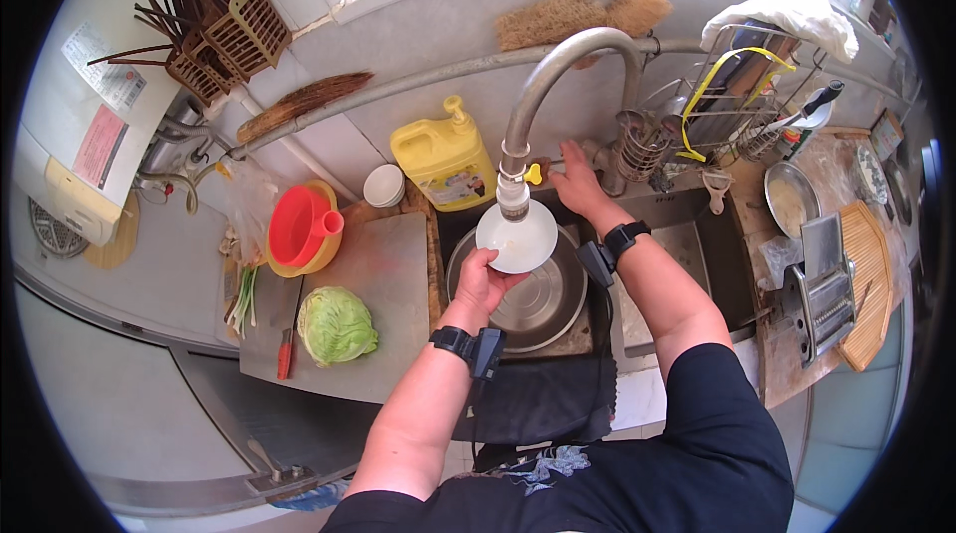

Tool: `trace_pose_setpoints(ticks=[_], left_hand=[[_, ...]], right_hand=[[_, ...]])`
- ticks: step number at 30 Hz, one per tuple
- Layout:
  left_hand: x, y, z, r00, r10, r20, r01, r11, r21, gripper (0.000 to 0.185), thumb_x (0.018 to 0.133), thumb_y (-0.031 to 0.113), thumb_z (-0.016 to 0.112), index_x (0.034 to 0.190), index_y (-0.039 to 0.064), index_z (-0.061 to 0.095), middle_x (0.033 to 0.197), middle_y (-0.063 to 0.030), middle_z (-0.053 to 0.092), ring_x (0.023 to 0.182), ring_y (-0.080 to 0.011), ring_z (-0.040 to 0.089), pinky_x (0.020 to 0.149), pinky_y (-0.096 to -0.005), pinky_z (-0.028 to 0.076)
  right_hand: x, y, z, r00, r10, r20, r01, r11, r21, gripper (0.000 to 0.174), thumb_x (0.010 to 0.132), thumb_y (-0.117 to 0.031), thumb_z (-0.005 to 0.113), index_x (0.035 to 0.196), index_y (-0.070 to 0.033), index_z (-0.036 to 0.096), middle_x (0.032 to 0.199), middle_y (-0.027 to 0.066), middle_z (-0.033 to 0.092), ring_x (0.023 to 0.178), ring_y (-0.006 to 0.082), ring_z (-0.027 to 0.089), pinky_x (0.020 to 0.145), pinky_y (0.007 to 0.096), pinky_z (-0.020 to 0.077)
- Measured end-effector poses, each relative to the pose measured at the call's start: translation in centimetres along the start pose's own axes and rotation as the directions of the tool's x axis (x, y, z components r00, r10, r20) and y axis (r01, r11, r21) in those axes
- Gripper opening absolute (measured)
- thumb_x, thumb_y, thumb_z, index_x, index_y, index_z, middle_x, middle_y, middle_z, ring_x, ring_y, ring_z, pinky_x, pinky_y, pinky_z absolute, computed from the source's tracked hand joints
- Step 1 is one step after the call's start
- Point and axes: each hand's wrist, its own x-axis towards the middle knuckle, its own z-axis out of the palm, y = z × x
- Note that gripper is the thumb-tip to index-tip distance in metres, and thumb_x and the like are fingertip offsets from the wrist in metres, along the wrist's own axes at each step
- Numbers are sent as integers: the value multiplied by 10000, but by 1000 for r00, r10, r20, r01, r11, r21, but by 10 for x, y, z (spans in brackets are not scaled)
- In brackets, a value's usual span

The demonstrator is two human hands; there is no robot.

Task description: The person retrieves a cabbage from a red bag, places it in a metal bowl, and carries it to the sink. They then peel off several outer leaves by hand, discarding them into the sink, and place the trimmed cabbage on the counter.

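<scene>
My left hand [484,283] grips the rim of a small white bowl [526,245]. The bowl is tilted, its inside facing up, directly beneath the white nozzle [513,198] of a tall curved metal faucet [532,96]. Below it, a wide stainless steel basin [556,305] sits in the sink. My right hand [579,186] reaches past the faucet to the back edge of the sink, by the wall fittings. Its fingertips are close to a small brown thing that I cannot make out, and whether they grip anything is unclear.
On the left, a steel board [388,275] bears a green cabbage [336,325] and a knife with a red handle [284,354]. Behind are a yellow jug [448,160] and stacked white bowls [385,186]. A second sink [680,234] and a pasta machine [818,301] lie right.
</scene>
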Motion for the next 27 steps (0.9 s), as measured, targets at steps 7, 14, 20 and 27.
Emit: trace_pose_setpoints(ticks=[7, 14, 20, 27], left_hand=[[5, -7, 4, 999, -40, -26, 39, 998, -39, 573, 835, 189, 509, 1386, 55, 420, 1341, -170, 537, 1199, -384, 554, 980, -561, 479], [9, -7, 5, 999, -36, -40, 34, 999, -42, 595, 829, 188, 510, 1404, 75, 405, 1359, -171, 523, 1209, -388, 547, 979, -559, 479], [4, -9, 1, 998, 21, -65, -23, 1000, -20, 594, 814, 153, 511, 1393, 71, 405, 1364, -167, 511, 1217, -392, 537, 961, -570, 487], [-5, -3, -9, 945, 247, -213, -218, 964, 151, 551, 779, 54, 539, 1324, 83, 466, 1188, -133, 562, 1065, -328, 608, 836, -521, 562]], right_hand=[[17, 12, -4, 993, -30, 114, 33, 999, -20, 621, 893, -205, 541, 1428, 53, 358, 1496, 289, 327, 1417, 412, 272, 1173, 439, 236], [18, 14, -4, 992, -77, 97, 85, 994, -76, 569, 890, -209, 550, 1387, 36, 418, 1470, 263, 366, 1382, 407, 325, 1151, 442, 276], [6, -1, -29, 989, -72, 131, 98, 974, -205, 481, 866, -187, 606, 1298, -4, 502, 1366, 209, 464, 1292, 393, 410, 1079, 452, 352], [-44, -1, -41, 992, -121, -24, 122, 991, 49, 539, 842, -193, 649, 1317, 6, 489, 1351, 219, 478, 1231, 379, 481, 1039, 434, 401]])
